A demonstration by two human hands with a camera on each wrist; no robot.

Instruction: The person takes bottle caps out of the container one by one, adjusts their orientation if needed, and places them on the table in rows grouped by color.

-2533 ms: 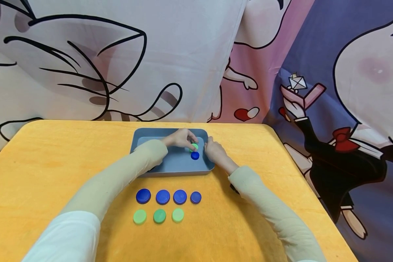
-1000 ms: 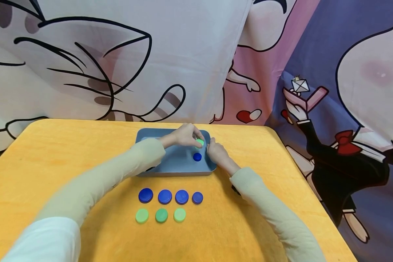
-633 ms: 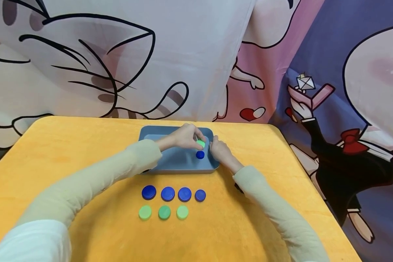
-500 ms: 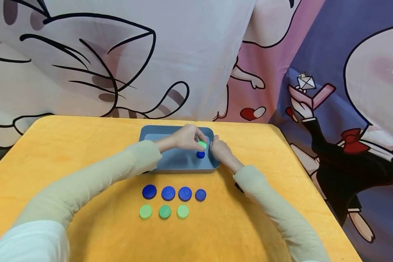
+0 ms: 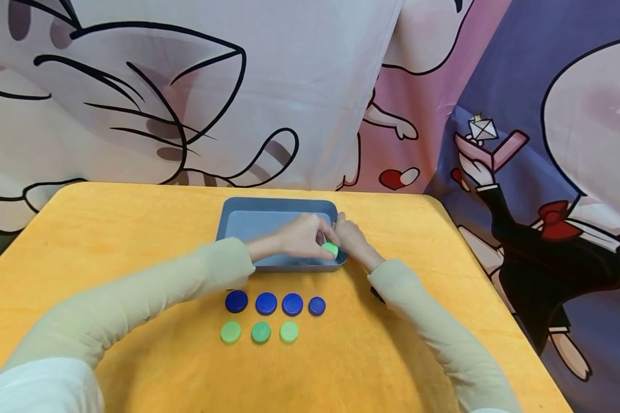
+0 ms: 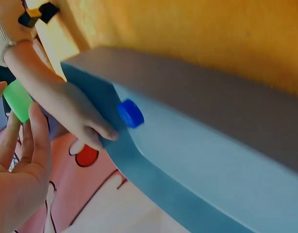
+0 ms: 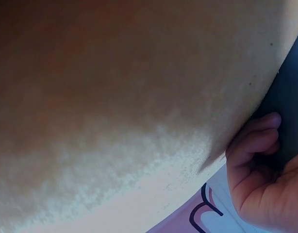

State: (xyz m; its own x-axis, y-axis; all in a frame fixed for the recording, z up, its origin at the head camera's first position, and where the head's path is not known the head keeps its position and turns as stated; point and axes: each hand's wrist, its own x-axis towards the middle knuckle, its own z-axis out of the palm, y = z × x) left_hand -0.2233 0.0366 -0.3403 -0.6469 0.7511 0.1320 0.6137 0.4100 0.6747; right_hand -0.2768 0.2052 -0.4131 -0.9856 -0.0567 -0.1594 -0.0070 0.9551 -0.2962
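My left hand (image 5: 301,237) pinches a light green bottle cap (image 5: 330,249) between thumb and fingers, held up over the right end of a blue-grey tray (image 5: 237,222). In the left wrist view that green cap (image 6: 18,100) stands on edge in the fingertips, clear of the tray. My right hand (image 5: 352,237) grips the tray's right wall, its thumb over the rim on the inside. A blue bottle cap (image 6: 131,114) lies in the tray near that end; the left hand hides it in the head view. Curled fingers of the right hand (image 7: 260,179) show in the right wrist view.
In front of the tray, a row of blue caps (image 5: 266,303) lies on the yellow table (image 5: 134,229). Nearer still is a row of three green caps, the middle one (image 5: 260,332) darker. A cartoon-printed cloth (image 5: 310,103) hangs behind the table.
My left hand has lifted the green cap from the tray, then brought it nearer and to the right, over the blue cap's place. The right hand keeps its grip on the tray.
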